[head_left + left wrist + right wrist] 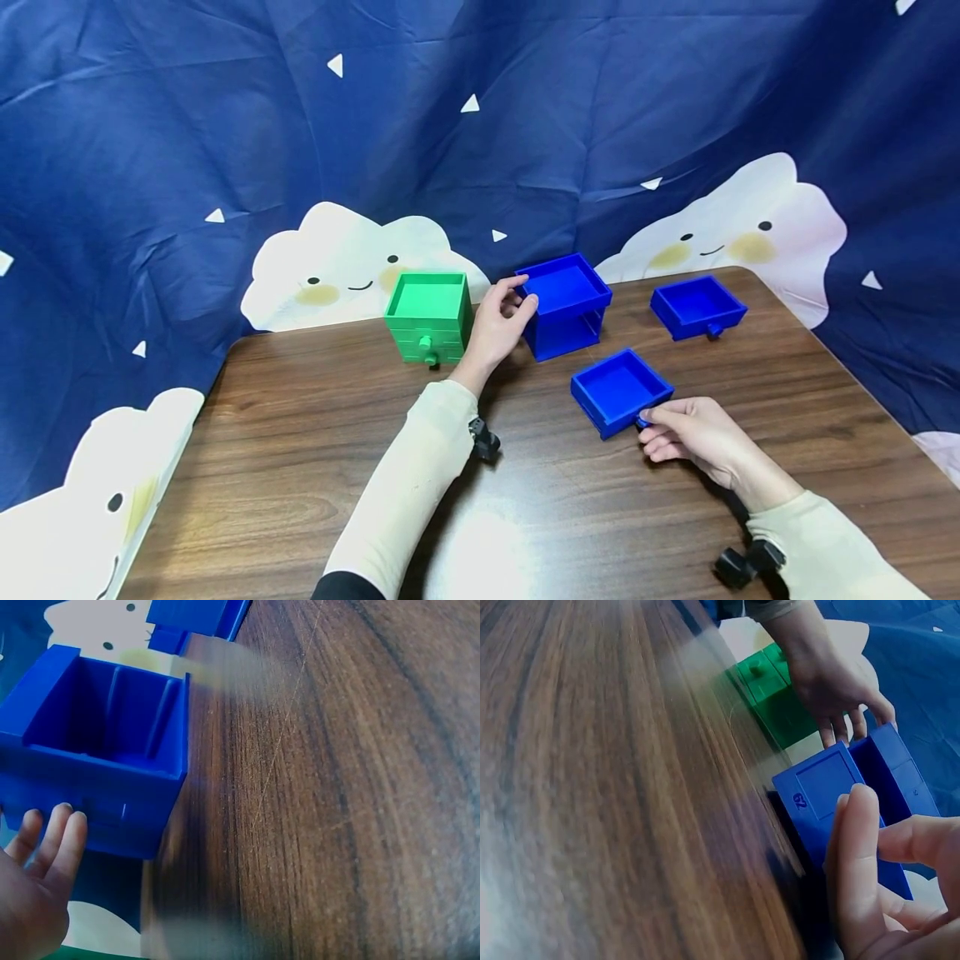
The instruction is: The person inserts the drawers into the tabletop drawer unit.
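Observation:
A blue cabinet (564, 329) with a tray-like top and an open front stands at the back middle. My left hand (495, 329) is at its left side, with index finger and thumb at the top corner. In the left wrist view, several nearly straight fingers (66, 844) rest against its side wall. My right hand (701, 437) pinches the small knob of a shallow blue drawer (621, 387), in front of the cabinet and to its right. The right wrist view has this drawer (817, 787) partly behind my fingers.
A second blue drawer (697, 304) with a knob sits at the back right. Left of the blue cabinet stands a green cabinet (427, 312) with its knobs facing forward. Behind the wooden table (300, 450) hangs a dark blue cloth (420, 150) with white clouds.

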Available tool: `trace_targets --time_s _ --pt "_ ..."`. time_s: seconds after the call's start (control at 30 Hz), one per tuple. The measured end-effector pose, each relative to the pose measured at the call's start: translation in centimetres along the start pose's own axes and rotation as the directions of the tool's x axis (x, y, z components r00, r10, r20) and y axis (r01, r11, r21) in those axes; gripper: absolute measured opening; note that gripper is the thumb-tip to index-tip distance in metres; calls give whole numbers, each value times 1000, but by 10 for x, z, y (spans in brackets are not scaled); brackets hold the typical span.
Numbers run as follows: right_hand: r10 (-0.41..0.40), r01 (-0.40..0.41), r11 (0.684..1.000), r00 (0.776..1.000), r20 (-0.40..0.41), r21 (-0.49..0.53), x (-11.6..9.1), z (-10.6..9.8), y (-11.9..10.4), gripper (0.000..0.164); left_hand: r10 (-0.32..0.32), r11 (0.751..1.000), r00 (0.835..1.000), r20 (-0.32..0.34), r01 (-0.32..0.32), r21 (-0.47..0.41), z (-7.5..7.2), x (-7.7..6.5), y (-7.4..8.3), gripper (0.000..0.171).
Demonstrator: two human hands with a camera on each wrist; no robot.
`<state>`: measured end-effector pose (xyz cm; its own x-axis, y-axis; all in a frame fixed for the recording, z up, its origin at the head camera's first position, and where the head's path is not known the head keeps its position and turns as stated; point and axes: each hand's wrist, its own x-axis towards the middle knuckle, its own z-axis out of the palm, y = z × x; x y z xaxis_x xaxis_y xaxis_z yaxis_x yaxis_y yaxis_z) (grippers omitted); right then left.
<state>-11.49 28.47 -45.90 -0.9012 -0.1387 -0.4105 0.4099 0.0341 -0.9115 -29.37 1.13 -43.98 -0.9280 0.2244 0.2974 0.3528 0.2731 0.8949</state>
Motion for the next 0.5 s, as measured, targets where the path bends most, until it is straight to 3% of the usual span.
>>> trace_targets --time_s 0.23,0.5 --pt "-33 33 997 999 -5 68 -1 4 1 21 -4 1000 1000 3 4 1 1 0 -1 43" --pt "-63 65 995 997 -32 71 0 11 -2 20 1 1000 1000 -6 -1 -7 1 1 -3 42"
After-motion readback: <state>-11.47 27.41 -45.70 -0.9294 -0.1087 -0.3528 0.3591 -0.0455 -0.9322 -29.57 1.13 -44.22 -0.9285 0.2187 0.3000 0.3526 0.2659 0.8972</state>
